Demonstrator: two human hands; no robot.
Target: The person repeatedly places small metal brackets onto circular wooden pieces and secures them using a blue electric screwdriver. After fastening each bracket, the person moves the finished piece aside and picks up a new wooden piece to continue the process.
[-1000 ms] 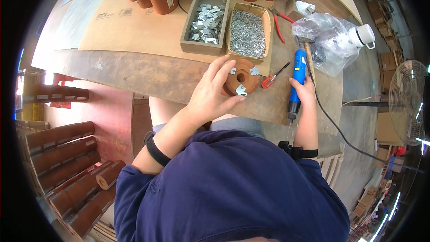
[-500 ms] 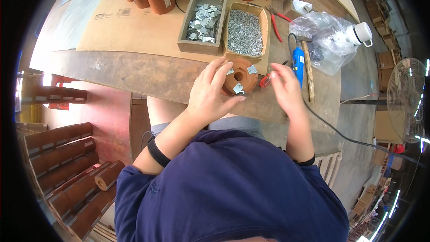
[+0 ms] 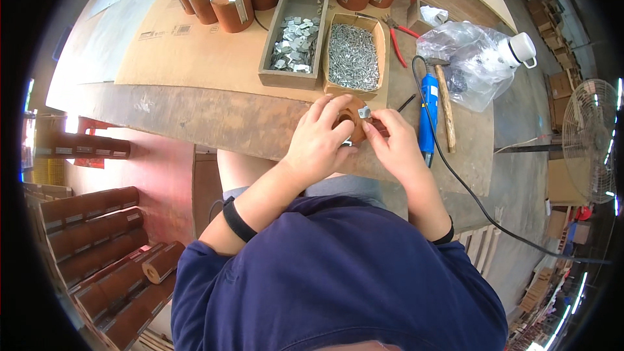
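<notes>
Both hands meet on one brown cylinder [image 3: 358, 134], which sits near the counter's [image 3: 214, 110] edge in front of your body; read the clock from it, with 12 straight away from you. Your left hand [image 3: 320, 135] clasps it from 8 o'clock, fingers curled over its top face. Your right hand [image 3: 396, 142] comes in from 4 o'clock, thumb and fingertips at the rim beside a small metal plate [image 3: 364, 112]; you cannot tell from this view whether they pinch anything. At 11 o'clock stands a long grey tray [image 3: 286, 79] partly filled with loose metal plates [image 3: 296, 42], and at 12, just beside it, a cardboard box [image 3: 350, 93] full of screws [image 3: 353, 55]. Red-handled pliers [image 3: 397, 51] lie at 1 o'clock. At 2, a screwdriver [image 3: 407, 103] shows only its dark shaft past your right hand, with a clear plastic bag [image 3: 465, 58] farther out. Your blue power driver [image 3: 428, 114] lies at 3 o'clock, next to a wooden-handled hammer [image 3: 446, 114]. More brown cylinders [image 3: 234, 10] stand grouped between 10 and 11.
</notes>
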